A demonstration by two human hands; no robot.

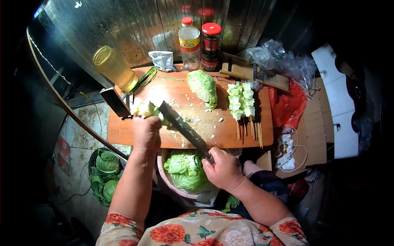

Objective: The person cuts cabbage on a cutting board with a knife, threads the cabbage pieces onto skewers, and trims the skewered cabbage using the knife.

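Above the left part of the wooden board (164, 137), my left hand (147, 129) grips a piece of cabbage (143, 108) that sticks out past the fingers. My right hand (223, 168) is closed around the handle of a large knife (180, 126). Its dark blade slants up and left, the tip end close beside the held cabbage; whether it touches I cannot tell. Half a cabbage (202, 87) lies on the board's far middle. To its right are cabbage skewers (241, 100) with bare sticks pointing toward me. Cabbage bits are scattered over the board.
A phone (115, 102) stands propped at the board's left edge. Behind are a jar of yellow liquid (117, 69), a bottle (189, 45) and red-lidded jars (211, 39). Below me, a basin (162, 172) holds cabbage; more cabbages (107, 162) sit lower left. Red plastic (291, 104) lies right.
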